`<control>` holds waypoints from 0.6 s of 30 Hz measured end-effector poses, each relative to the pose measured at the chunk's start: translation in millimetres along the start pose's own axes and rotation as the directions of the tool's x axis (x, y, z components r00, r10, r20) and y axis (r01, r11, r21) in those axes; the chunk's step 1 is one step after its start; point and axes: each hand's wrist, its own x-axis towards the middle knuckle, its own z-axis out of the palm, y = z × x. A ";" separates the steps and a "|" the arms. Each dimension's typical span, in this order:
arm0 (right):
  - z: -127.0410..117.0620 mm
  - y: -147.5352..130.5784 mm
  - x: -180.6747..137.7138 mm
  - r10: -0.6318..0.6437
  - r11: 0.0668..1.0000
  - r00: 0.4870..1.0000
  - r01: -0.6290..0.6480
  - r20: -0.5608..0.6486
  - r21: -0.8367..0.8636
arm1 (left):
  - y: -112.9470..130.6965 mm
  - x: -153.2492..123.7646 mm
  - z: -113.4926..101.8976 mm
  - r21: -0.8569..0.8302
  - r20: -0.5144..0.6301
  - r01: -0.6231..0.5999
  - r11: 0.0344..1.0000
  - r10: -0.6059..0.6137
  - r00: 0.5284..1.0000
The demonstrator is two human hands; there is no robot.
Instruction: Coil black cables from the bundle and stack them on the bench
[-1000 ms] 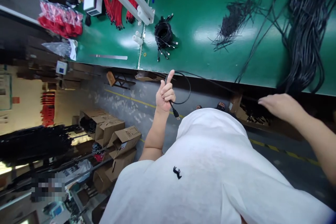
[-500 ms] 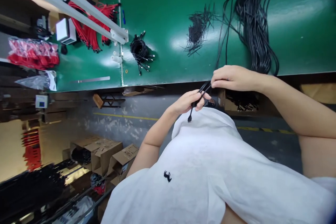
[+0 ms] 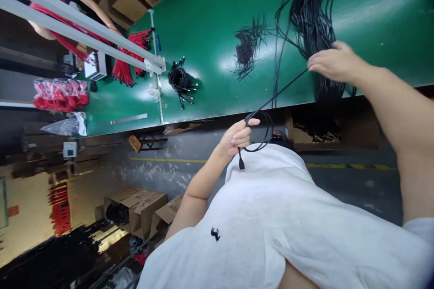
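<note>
My left hand is closed around a loop of thin black cable, just off the front edge of the green table. The cable's plug hangs below my fist. The cable runs taut up and to the right to my right hand, which pinches it over the table beside a big bundle of black cables.
A small coil of black cables and a heap of short black ties lie on the table. Red wire bundles and red bagged parts sit at the left. Cardboard boxes stand on the floor. Another person's arm shows top left.
My right hand has pulled away from my left, up and right over the table, stretching the cable between them. The left hand stays closed on the loop.
</note>
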 end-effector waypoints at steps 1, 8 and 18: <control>-8.0 16.6 2.8 0.058 0.995 0.998 -0.060 -0.033 -0.081 | -0.3 0.5 1.2 -0.006 0.006 0.017 1.000 -0.017 1.000; -24.7 -59.8 -50.6 -0.171 0.921 0.976 0.207 0.136 -0.331 | 25.5 -59.0 -20.3 -0.093 -0.058 -0.521 0.848 0.518 0.854; -63.5 31.5 -20.6 0.188 0.853 0.981 -0.136 0.054 -0.503 | -2.5 -96.5 -49.4 -0.127 0.021 -0.521 0.844 0.528 0.849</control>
